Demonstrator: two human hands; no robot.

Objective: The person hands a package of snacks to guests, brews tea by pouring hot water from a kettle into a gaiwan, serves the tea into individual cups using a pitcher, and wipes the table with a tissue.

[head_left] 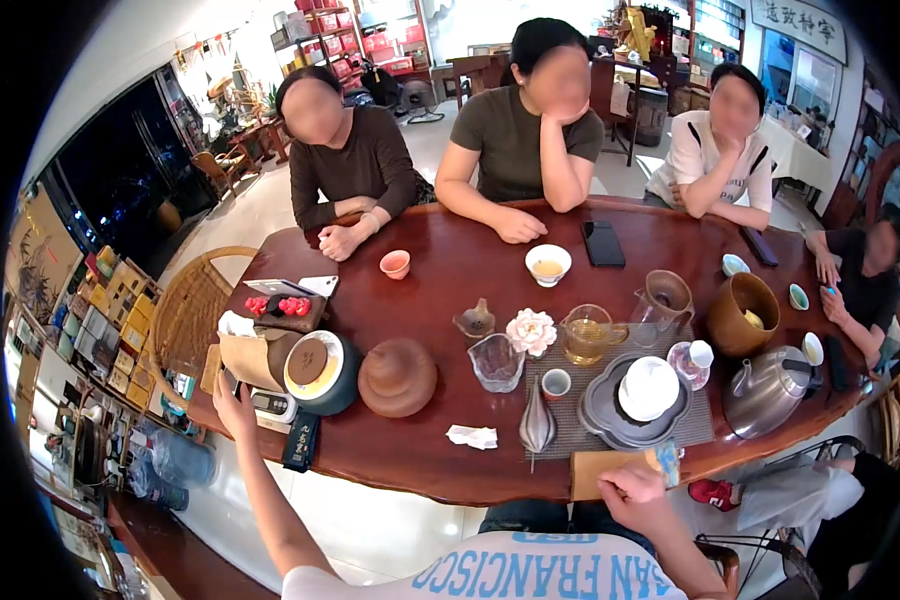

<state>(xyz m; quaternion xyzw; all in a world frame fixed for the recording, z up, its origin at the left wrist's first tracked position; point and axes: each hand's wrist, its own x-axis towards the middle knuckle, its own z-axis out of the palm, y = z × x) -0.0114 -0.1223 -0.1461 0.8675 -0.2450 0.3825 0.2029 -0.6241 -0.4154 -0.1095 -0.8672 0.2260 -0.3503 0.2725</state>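
My left hand (234, 408) is at the left end of the table, fingers stretched upward beside a brown paper bag (253, 358). Whether the fingertips press on the bag is hard to see. Below the bag lies a small digital scale (270, 404), and a dark packet with pale characters (301, 441) hangs over the table edge nearby. My right hand (635, 497) rests with curled fingers at the front edge, against a tan folded piece (592, 474). A blue-and-white patterned cloth (664, 462) is just behind it. Nothing shows in that hand.
A lidded teal jar (322, 372) and a brown clay pot (398, 377) stand right of the bag. A white lidded bowl (647, 388) sits on a grey tray (590, 400), near a glass pitcher (582, 337) and steel kettle (765, 392). Several people sit around the table.
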